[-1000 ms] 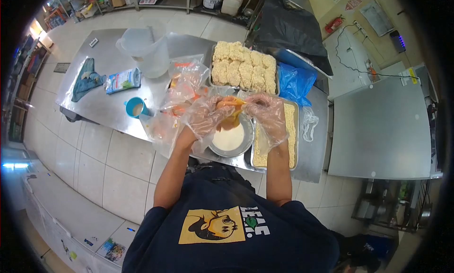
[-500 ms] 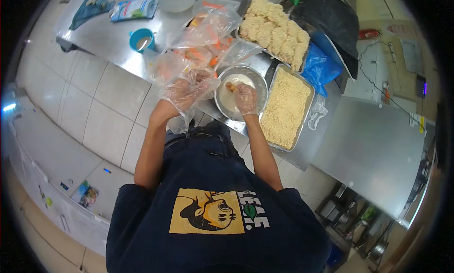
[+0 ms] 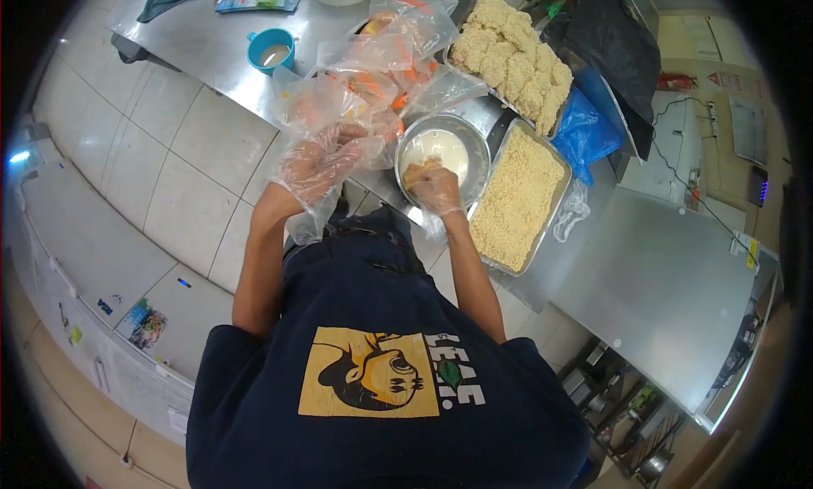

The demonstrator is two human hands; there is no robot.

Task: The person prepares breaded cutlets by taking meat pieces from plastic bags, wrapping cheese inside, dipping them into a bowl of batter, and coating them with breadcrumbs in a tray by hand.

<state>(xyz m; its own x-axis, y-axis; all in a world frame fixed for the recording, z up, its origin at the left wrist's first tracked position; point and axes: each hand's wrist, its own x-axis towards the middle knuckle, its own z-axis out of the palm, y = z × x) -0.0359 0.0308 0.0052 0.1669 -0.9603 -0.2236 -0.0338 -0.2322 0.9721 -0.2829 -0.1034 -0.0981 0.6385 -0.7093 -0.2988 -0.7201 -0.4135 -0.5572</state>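
Observation:
My right hand (image 3: 436, 190), in a clear plastic glove, grips a batter-wet piece of raw meat (image 3: 419, 174) at the near-left side of a metal bowl (image 3: 484, 154). White liquid batter (image 3: 445, 153) fills the bowl's bottom. Left of the bowl, my gloved left hand (image 3: 315, 165) has its fingers bent at the lower edge of a clear plastic bag (image 3: 306, 108). Loose plastic partly covers those fingers. To the right of the bowl lies a tray (image 3: 555, 203) of pale crumbs (image 3: 518, 197).
A second tray (image 3: 555, 132) piled with crumb-coated pieces (image 3: 512, 53) stands at the back right, beside a blue plastic bag (image 3: 589, 133). Several clear bags with orange print (image 3: 406, 15) lie behind the bowl. A blue mug (image 3: 273, 49) sits near the table's left edge.
The piece of meat has been drawn toward me within the bowl, and more of it shows. My left hand stays beside the bags. The whole view has shifted slightly.

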